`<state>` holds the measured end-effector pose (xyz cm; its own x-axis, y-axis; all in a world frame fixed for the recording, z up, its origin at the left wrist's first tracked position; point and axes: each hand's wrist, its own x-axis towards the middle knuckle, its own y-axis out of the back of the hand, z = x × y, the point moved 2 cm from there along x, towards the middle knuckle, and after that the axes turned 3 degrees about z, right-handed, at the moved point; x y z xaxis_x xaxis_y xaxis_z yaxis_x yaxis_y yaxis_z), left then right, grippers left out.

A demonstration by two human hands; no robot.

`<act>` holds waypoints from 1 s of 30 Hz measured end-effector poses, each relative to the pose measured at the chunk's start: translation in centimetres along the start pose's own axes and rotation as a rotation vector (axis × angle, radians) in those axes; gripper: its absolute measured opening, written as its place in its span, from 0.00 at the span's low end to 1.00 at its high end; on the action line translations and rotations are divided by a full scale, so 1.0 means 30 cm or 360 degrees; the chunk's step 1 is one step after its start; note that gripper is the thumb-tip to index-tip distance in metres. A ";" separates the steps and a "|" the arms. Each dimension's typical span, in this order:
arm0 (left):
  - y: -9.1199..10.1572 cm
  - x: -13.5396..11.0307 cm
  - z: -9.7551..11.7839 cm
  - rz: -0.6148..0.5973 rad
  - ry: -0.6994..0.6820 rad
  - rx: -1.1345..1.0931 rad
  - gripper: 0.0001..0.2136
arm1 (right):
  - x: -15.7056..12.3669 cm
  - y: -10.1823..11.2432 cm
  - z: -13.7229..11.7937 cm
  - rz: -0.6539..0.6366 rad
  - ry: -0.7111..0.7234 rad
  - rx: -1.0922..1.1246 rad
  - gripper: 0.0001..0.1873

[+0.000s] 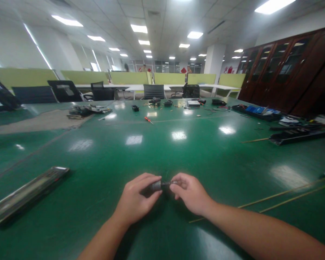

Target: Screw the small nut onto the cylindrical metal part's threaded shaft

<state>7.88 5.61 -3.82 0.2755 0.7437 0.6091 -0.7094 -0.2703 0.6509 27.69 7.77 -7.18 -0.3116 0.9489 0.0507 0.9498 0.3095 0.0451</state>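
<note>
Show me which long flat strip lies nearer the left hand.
The glossy strip at the near left, beside the left hand gripping a small dark part; the other strip lies far right.

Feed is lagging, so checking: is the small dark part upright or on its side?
On its side: the part lies level, left hand and right hand each pinching one end.

Two hands point(137, 202) point(191, 193), one small dark cylinder point(157, 185), one red-handled screwdriver point(148, 119) and one long flat tray point(27, 193)
</note>
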 end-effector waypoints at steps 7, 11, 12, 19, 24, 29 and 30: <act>0.003 -0.001 -0.006 0.0001 0.0035 -0.0002 0.13 | 0.004 -0.001 0.006 0.0025 -0.0013 0.0041 0.09; 0.008 0.004 -0.002 0.0011 0.0037 0.0012 0.12 | 0.008 -0.002 0.012 0.0024 -0.0019 0.0083 0.09; 0.009 0.006 -0.001 0.0013 0.0035 0.0018 0.12 | 0.009 -0.002 0.013 0.0026 -0.0025 0.0092 0.09; 0.013 0.008 -0.011 0.0020 0.0038 0.0033 0.12 | 0.016 0.001 0.023 0.0026 -0.0051 0.0114 0.09; 0.029 0.012 -0.034 -0.0238 0.0122 0.0053 0.11 | 0.011 0.001 0.017 0.0042 -0.0063 0.0091 0.08; 0.119 0.005 -0.066 -0.0285 0.0312 0.0310 0.15 | 0.007 -0.001 0.001 0.0031 -0.0057 0.0049 0.07; 0.152 -0.009 -0.074 -0.0230 0.0380 0.0363 0.18 | 0.007 -0.002 -0.001 0.0023 -0.0057 0.0046 0.06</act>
<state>3.11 5.54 -2.03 0.1839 0.8987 0.3981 -0.5040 -0.2615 0.8232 27.58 7.95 -7.14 -0.2973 0.9547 0.0152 0.9547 0.2971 0.0159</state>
